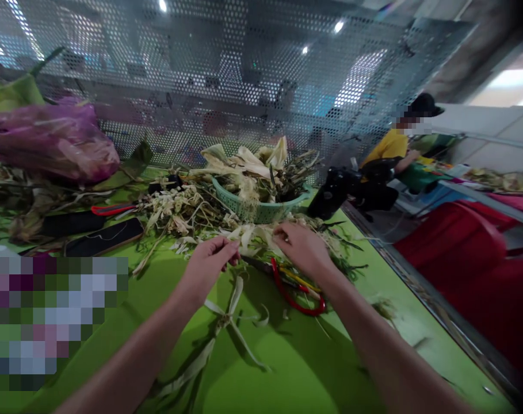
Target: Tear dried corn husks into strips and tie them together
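Observation:
My left hand [209, 264] is closed in a pinch on a pale dried leaf strip [229, 313] that trails down onto the green table [287, 368]. My right hand [300, 247] rests with curled fingers on a heap of pale husk leaves [248, 236]; what it grips is hidden. Red-handled shears [298, 293] lie on the table just under my right wrist. Behind the heap stands a teal plastic basket [261, 211] piled with dry husks and stems.
Two dark phones [103, 237] and a red-handled tool [112, 209] lie at the left. A pink plastic bag [49, 141] sits at the far left. A perforated metal screen [244, 86] backs the table. A person in a yellow shirt [388, 146] sits at the right.

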`<state>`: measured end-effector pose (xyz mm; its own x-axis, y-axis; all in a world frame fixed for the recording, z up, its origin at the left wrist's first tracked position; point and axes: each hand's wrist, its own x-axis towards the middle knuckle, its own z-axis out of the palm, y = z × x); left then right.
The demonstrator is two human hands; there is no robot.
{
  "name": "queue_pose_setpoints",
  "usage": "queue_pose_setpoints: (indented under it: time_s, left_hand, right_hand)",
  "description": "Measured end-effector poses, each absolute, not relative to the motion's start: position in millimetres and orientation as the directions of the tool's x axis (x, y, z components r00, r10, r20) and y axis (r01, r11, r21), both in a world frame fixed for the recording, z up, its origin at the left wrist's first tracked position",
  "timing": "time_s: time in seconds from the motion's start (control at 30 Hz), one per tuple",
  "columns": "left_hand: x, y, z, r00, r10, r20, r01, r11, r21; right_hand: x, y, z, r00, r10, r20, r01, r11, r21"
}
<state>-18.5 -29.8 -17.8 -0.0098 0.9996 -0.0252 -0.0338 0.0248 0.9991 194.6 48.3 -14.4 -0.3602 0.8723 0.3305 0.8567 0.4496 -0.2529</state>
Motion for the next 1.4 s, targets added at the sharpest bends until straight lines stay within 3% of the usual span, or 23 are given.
queue_pose_setpoints:
  time_s: [0.07,0.13,0.3,0.4,0.53,0.7,0.9,1.13,1.27,1.4]
  left_hand:
    - [-18.5,-30.2,-17.5,-0.013,1.0,-0.021,-0.033,0.021,0.999]
    - [-19.2,-30.5,-17.5,-0.019,0.999,-0.028,-0.031,0.028,0.999]
    - [-22.0,-28.8,-21.1,-0.062,0.998,-0.033,-0.03,0.031,0.999]
    - [-21.8,-27.6,-22.9,-0.069,0.997,-0.043,-0.04,0.04,0.998]
    - [-18.9,-28.8,-21.4,-0.04,0.999,-0.018,-0.037,0.017,0.999]
    - [-14.6,-30.5,-19.9,0.018,0.998,0.058,-0.024,-0.057,0.998]
    - [-13.7,-30.9,-20.5,0.127,0.987,0.101,0.051,-0.108,0.993]
    - [-11.8,-37.1,-16.3,0.246,0.965,0.096,-0.038,-0.089,0.995]
    - [-8.3,-33.6,-21.5,0.202,0.972,0.121,-0.014,-0.12,0.993]
    - [-7.5,-30.0,-23.6,0.147,0.984,0.096,-0.096,-0.082,0.992]
  right_hand:
    - [196.4,49.9,-18.5,-0.292,0.921,0.258,0.91,0.351,-0.22]
    - [200.2,49.8,-16.1,-0.257,0.939,0.23,0.907,0.316,-0.279]
    - [209.3,49.6,-4.6,-0.199,0.942,0.27,0.723,0.327,-0.608]
    - [210.5,46.2,-4.4,-0.168,0.963,0.212,0.579,0.27,-0.769]
    - [205.6,34.9,-2.0,-0.151,0.976,0.157,0.35,0.202,-0.915]
    - [192.3,18.8,9.0,-0.22,0.959,0.179,0.286,0.239,-0.928]
    - [181.4,10.1,8.0,-0.213,0.939,0.269,0.406,0.335,-0.85]
    - [175.4,8.6,1.0,-0.227,0.906,0.358,0.541,0.423,-0.727]
    - [164.9,3.2,1.4,-0.27,0.915,0.299,0.438,0.393,-0.809]
    - [153.5,-4.1,-3.3,-0.362,0.92,0.148,0.248,0.248,-0.937]
